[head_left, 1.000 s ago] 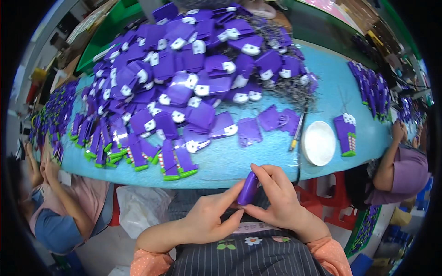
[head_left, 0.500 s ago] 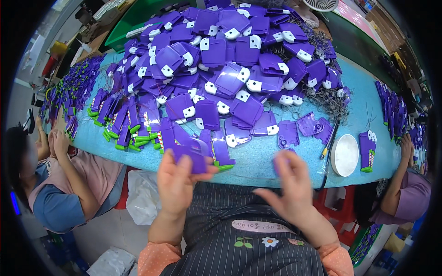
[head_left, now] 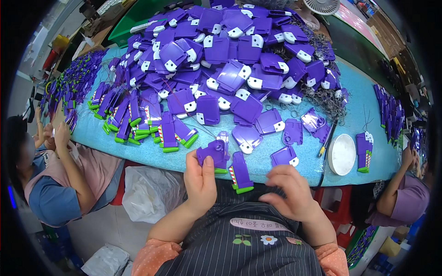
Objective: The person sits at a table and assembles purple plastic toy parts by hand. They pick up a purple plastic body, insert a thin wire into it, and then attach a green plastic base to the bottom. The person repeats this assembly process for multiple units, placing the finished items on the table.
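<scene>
Blue tabletop [head_left: 352, 122] is heaped with purple parts [head_left: 232, 76] at twelve o'clock. Purple shell [head_left: 211, 152] is gripped by left hand [head_left: 200, 182]; right hand [head_left: 291, 195] is loosely spread.

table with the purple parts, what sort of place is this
Likely a small assembly workshop: a large heap of matching purple plastic parts on the blue table, a co-worker at the left and a co-worker at the right.

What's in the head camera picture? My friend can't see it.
A left hand holds a purple plastic shell by a blue table; the curled right hand holds nothing visible. Beyond lies a heap of purple, white-cornered shells, with a white dish to the right.
</scene>
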A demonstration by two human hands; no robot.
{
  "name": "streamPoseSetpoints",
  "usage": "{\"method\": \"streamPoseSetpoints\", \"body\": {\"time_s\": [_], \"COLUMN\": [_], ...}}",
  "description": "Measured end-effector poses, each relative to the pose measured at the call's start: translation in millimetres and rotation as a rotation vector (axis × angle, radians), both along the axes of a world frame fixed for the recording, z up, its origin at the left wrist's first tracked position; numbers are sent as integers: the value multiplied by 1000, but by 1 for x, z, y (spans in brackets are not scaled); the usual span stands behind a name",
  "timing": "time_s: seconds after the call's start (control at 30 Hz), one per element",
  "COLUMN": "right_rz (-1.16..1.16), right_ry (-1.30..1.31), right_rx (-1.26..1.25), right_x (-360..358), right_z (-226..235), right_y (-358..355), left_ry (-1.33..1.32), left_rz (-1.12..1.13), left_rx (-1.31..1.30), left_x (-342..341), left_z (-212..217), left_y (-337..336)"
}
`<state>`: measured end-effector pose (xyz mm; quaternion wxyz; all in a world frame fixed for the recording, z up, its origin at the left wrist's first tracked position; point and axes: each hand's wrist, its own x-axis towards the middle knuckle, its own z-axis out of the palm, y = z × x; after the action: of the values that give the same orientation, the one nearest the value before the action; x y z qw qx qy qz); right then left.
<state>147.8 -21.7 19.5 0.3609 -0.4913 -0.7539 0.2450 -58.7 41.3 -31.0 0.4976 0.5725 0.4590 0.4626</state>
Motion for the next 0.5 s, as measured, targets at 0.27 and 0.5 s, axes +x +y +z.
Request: {"method": "streamPoseSetpoints", "body": {"time_s": [0.27,0.5], "right_rz": [54,-506], "right_ry": [-225,1166], "right_rx": [134,-233], "right_x": [-20,34], "right_z": [-19,36], "right_y": [-16,-26], "left_ry": [29,-323], "left_rz": [6,-79], "left_rx": [88,-49], "left_x": [9,13], "left_z": [-4,26], "left_y": [2,-7]}}
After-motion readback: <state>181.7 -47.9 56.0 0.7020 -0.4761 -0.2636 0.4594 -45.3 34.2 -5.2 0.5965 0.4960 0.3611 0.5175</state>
